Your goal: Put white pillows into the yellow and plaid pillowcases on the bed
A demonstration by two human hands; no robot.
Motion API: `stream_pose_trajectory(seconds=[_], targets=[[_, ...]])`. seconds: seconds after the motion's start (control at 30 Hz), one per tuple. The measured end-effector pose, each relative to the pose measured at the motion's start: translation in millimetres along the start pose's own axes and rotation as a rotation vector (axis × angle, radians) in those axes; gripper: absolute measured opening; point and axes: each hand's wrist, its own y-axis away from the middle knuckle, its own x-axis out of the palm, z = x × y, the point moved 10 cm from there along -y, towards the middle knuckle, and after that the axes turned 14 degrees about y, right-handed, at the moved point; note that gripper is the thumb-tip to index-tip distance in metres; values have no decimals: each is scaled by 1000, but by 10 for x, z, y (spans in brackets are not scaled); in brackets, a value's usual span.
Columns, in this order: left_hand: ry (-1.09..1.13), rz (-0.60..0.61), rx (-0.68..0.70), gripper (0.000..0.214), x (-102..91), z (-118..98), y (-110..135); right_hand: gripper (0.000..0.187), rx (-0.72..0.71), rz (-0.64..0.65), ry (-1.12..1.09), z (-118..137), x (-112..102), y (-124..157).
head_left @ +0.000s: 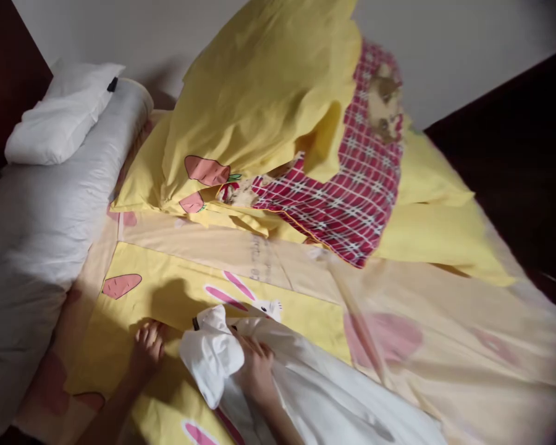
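Note:
Flat on the bed lies a yellow pillowcase printed with a carrot and white rabbits. My left hand rests on its left part with the fingers curled in against the fabric. To the right, my right hand is closed on a long white pillow, near its end. A bunched white corner of it sticks up beside the right hand, toward the left one. The palms of both hands are hidden, and the near end of the pillow runs out of view at the bottom.
A heap of yellow bedding and a red plaid cloth lie against the wall. At left are a grey-white bolster and a small white pillow. Beneath spreads a peach sheet with pink patches.

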Motion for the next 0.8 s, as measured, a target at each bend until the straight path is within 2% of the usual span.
stream_pose_trajectory(seconds=[0.1, 0.17, 0.3, 0.37, 0.47, 0.57, 0.67, 0.73, 0.8], targets=[[-108, 3, 11, 46, 7, -69, 43, 60, -45, -75, -31, -76, -107, 30], [-88, 9, 2, 46, 26, -89, 13, 67, -37, -84, -77, -64, -104, 68], [-50, -62, 8, 40, -37, -94, -97, 69, 103, -24, -144, -49, -29, 127], [-38, -40, -8, 36, -68, -69, -165, 68, 165, -12, -162, -56, -63, 148], [23, 160, -48, 27, -37, -58, -269, 68, 169, 38, -197, -56, -199, 190], [104, 401, -55, 17, -15, -146, -306, 72, 90, 142, -200, -44, -391, 302], [164, 570, -11, 15, -47, -292, -257, 73, -17, 209, -110, 19, -626, 463], [193, 625, 10, 24, -87, -363, -191, 66, -120, 238, -42, 195, -720, 534], [213, 630, 12, 31, -130, -399, -120, 51, -244, 318, -22, 511, -644, 548]])
